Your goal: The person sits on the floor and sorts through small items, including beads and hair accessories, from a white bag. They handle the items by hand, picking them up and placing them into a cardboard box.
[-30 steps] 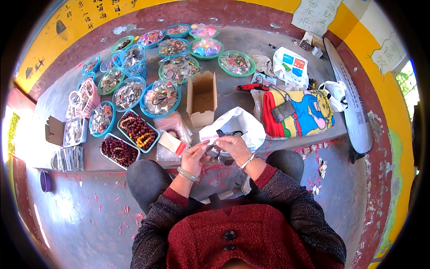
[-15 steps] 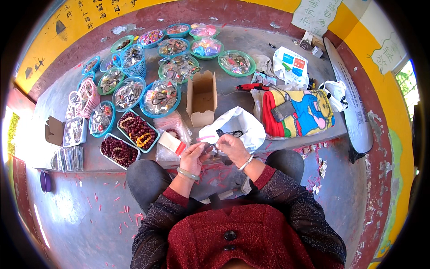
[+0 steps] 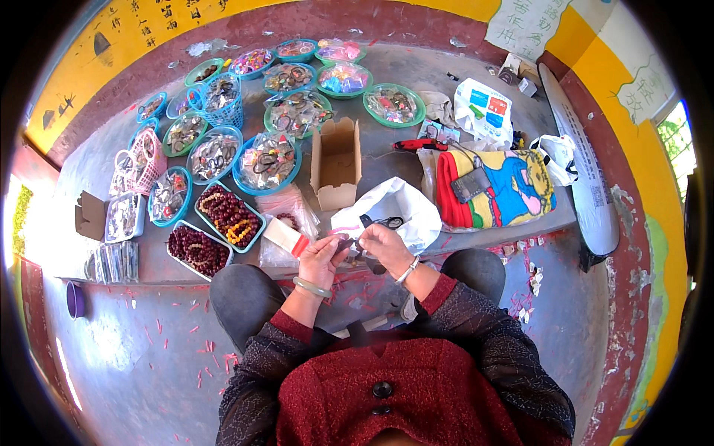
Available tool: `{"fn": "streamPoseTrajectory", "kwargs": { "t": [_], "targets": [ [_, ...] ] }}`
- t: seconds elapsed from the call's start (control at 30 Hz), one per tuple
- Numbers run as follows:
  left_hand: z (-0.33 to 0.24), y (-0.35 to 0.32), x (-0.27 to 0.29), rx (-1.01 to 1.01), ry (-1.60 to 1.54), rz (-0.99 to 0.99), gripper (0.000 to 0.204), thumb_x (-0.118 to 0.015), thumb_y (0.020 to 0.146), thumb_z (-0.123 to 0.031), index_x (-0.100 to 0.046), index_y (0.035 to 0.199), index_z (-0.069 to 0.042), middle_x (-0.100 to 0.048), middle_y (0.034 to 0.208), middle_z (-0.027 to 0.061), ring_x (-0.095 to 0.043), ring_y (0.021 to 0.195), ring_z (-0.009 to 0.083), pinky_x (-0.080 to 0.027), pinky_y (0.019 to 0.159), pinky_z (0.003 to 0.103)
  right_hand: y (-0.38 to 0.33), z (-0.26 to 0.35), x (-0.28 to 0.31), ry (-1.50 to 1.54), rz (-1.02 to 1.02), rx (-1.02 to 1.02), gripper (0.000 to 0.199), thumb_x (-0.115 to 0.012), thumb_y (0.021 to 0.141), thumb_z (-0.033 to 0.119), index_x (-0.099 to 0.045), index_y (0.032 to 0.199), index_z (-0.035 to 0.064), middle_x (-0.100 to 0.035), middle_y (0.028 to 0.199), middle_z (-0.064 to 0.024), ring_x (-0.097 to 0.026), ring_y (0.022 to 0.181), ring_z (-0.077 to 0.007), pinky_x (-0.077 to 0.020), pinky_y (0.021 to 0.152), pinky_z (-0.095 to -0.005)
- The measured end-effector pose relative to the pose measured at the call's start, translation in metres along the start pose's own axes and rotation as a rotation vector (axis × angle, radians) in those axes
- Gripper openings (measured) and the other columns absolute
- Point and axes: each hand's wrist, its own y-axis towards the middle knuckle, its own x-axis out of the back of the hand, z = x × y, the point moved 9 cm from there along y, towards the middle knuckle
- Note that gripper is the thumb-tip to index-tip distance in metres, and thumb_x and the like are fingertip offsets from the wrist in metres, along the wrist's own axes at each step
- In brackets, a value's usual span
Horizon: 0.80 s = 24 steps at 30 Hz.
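My left hand (image 3: pixel 320 260) and my right hand (image 3: pixel 387 249) are raised close together above my lap, both with fingertips pinched. Between them is a small dark piece (image 3: pixel 346 244), too small to name; the left fingers grip it, and the right fingertips close at its other side. Just beyond my right hand lies an open white plastic bag (image 3: pixel 422 214) with a black cord (image 3: pixel 390 221) at its mouth. Beside my left hand are a white packet with a red edge (image 3: pixel 285 236) and a pile of clear plastic bags (image 3: pixel 279 204).
An open cardboard box (image 3: pixel 338 195) stands beyond the hands. To the left are trays of dark bead strings (image 3: pixel 229 215) and several baskets of small packaged goods (image 3: pixel 266 162). A colourful folded blanket (image 3: pixel 513 189) lies to the right, and a purple container (image 3: pixel 76 301) stands at the far left.
My fingers have shifted very slightly around the small dark piece, with the hands staying in about the same place. Nothing else has visibly moved.
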Motion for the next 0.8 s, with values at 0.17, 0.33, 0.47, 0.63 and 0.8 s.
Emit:
{"fn": "streamPoseTrajectory", "kwargs": {
  "t": [0.17, 0.33, 0.47, 0.63, 0.8],
  "targets": [
    [-0.001, -0.002, 0.0, 0.005, 0.013, -0.008, 0.017, -0.048, 0.086, -0.004, -0.058, 0.096, 0.003, -0.06, 0.095, 0.0115, -0.06, 0.084, 0.0177, -0.053, 0.072, 0.025, -0.002, 0.005, -0.002, 0.048, -0.027, -0.022, 0.006, -0.059, 0.079, 0.007, -0.056, 0.081, 0.0019, -0.053, 0.068, 0.0038, -0.046, 0.063, -0.0028, -0.0388, 0.057, -0.0183],
    [0.005, -0.003, -0.003, 0.04, 0.02, 0.026, 0.017, -0.047, 0.086, -0.004, -0.058, 0.097, 0.004, -0.06, 0.095, 0.0118, -0.06, 0.085, 0.0194, -0.053, 0.074, 0.029, -0.001, 0.01, 0.003, -0.012, -0.063, 0.006, 0.008, -0.059, 0.08, 0.009, -0.058, 0.079, 0.0017, -0.054, 0.07, 0.0038, -0.048, 0.065, -0.0032, -0.0398, 0.059, -0.0181],
    [0.008, -0.002, -0.001, 0.057, -0.028, 0.044, 0.016, -0.048, 0.086, -0.004, -0.058, 0.095, 0.004, -0.06, 0.096, 0.012, -0.059, 0.087, 0.0202, -0.052, 0.079, 0.033, 0.0, -0.005, 0.003, 0.205, -0.021, -0.096, 0.01, -0.058, 0.081, 0.011, -0.058, 0.079, 0.0015, -0.056, 0.072, 0.004, -0.049, 0.066, -0.0036, -0.0405, 0.059, -0.0191],
    [0.009, -0.002, -0.005, 0.065, 0.002, 0.068, 0.016, -0.047, 0.087, -0.005, -0.058, 0.096, 0.004, -0.059, 0.097, 0.0125, -0.059, 0.088, 0.0205, -0.051, 0.08, 0.033, 0.002, -0.002, 0.016, -0.074, -0.124, 0.008, 0.008, -0.058, 0.079, 0.012, -0.059, 0.08, 0.0036, -0.058, 0.072, -0.0014, -0.053, 0.065, -0.0089, -0.0416, 0.058, -0.0229],
    [0.02, -0.001, 0.003, 0.084, 0.208, 0.01, 0.021, -0.044, 0.089, -0.007, -0.055, 0.101, 0.005, -0.06, 0.096, 0.011, -0.06, 0.087, 0.019, -0.051, 0.077, 0.027, -0.031, 0.095, -0.006, -0.663, -0.295, 0.629, 0.007, -0.061, 0.072, 0.01, -0.06, 0.079, 0.0075, -0.058, 0.075, -0.0065, -0.056, 0.069, -0.0225, -0.0432, 0.059, -0.0317]
  ]
}}
